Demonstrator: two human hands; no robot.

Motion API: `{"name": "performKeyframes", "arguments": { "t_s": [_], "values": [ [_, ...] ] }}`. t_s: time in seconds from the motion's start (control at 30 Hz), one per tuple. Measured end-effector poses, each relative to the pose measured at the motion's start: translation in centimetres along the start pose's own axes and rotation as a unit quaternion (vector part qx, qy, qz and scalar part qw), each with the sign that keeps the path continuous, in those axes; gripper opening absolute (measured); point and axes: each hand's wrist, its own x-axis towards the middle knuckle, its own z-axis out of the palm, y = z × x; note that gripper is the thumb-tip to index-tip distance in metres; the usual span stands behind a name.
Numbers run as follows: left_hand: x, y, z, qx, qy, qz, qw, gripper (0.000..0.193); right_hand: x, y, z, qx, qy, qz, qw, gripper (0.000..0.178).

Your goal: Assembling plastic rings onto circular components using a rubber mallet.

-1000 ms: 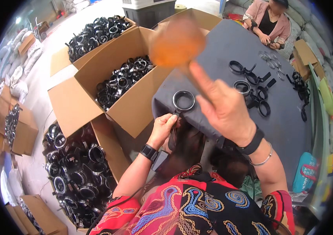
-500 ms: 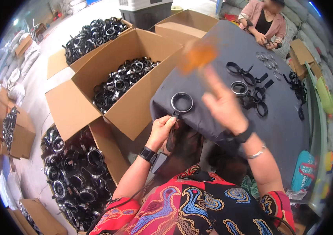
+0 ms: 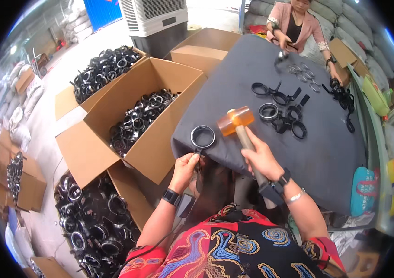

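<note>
Pinched in my left hand (image 3: 184, 173) is the stem of a black ring (image 3: 192, 137) with a silver inner rim. The ring lies flat at the near left corner of the cloth-covered table (image 3: 326, 171). My right hand (image 3: 265, 162) is wrapped round the wooden handle of a mallet with an orange, see-through head (image 3: 235, 121). The mallet head is just to the right of the ring, apart from it. Farther right lie several black rings with stems (image 3: 281, 98), one with a silver rim (image 3: 268, 112).
Thin silver rings (image 3: 302, 76) and a black ring pile (image 3: 341, 97) lie toward the far right. Across the table sits a co-worker (image 3: 296, 28). Cardboard boxes (image 3: 83, 147) of finished-looking rings stand left, an air cooler (image 3: 155, 23) behind. A turquoise pouch (image 3: 363, 192) rests at the right edge.
The raised, blurred mallet has come down toward the table, beside the ring. My view has tilted up slightly. The co-worker's hands have moved apart, one to the black ring pile.
</note>
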Motion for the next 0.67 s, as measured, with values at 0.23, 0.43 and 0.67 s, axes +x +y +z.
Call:
{"name": "performKeyframes", "arguments": {
  "t_s": [0.23, 0.43, 0.67],
  "values": [
    [2.8, 4.3, -3.1, -0.003, 0.063, 0.095, 0.993, 0.036, -7.3, 0.9, -5.1, 0.009, 0.173, -0.192, 0.966, 0.073],
    [9.6, 12.2, -5.5, 0.082, 0.196, -0.027, 0.977, 0.044, -9.1, 5.0, -10.4, 0.102, 0.327, -0.169, 0.924, 0.070],
    [14.1, 11.7, 9.5, 0.364, -0.064, 0.200, 0.907, 0.034, -9.7, 8.7, -10.8, 0.141, 0.363, -0.159, 0.907, 0.079]
  ]
}}
